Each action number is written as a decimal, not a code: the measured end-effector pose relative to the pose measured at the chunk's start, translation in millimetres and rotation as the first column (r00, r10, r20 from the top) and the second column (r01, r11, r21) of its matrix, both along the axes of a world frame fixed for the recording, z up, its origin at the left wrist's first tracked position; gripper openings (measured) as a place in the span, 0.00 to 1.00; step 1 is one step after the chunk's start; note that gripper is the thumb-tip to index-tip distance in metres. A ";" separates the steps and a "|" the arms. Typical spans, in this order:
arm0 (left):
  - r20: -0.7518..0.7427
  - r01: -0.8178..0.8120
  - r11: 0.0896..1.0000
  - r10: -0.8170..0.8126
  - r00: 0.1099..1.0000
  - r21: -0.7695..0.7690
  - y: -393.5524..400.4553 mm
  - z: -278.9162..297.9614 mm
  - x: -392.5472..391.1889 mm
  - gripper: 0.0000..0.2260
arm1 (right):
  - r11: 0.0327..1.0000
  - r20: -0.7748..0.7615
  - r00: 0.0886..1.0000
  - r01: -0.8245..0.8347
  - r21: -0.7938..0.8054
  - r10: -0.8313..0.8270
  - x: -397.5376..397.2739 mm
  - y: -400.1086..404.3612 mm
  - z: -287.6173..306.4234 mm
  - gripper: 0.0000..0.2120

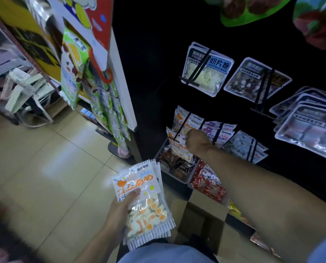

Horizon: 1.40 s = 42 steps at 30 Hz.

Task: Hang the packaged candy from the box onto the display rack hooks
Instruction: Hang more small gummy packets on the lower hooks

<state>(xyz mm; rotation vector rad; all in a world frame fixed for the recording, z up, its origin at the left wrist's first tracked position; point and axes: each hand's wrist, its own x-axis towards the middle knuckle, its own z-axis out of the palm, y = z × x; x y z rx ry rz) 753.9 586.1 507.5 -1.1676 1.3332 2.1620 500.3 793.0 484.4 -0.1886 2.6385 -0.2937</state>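
Candy packets, white plastic pouches printed with orange lettering and filled with egg-shaped white-and-orange sweets, are what we are hanging, and we are mid-step with one of them. Our right hand [195, 141] reaches out to the black display rack [158, 73], its grip clenched around the top edge of one such packet [178, 147] right at the tip of a thin black hook [172, 139], where matching packets already hang behind it. We cannot tell whether the hole in the packet is already over the hook or only lined up with it. Our left hand [120, 207] waits lower down, over the beige tiled floor [44, 168], its grip grasping a small fanned stack of the same pouches [145, 202], thumb pressed across the front one. Below, the open brown cardboard box [202, 221] sits at our feet near dark bins of other snacks [177, 168]. We judge the next move calls for sliding the packet back along the hook, letting go, then pinching the top pouch off the left-hand stack by its header so its hole faces the hook.
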 end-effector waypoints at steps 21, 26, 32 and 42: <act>0.013 0.067 0.998 -0.067 0.998 -0.022 4.7 14.7 -41.0 0.17 | 0.994 0.019 0.999 0.030 -0.101 -0.028 -1.1 -9.7 -2.2 0.19; 0.002 0.083 0.996 -0.083 0.997 -0.012 5.8 17.1 -49.1 0.16 | 0.992 0.033 0.999 0.014 -0.126 -0.009 -0.5 -4.5 1.5 0.20; 0.013 0.100 0.994 -0.100 0.995 -0.038 7.1 18.3 -49.6 0.16 | 0.995 0.022 1.000 -0.007 -0.103 0.009 -0.4 -2.5 5.1 0.10; -0.021 0.095 0.989 -0.098 0.995 -0.114 9.2 24.8 -45.3 0.10 | 0.996 0.014 1.000 -0.022 -0.087 0.024 6.1 -2.4 9.4 0.04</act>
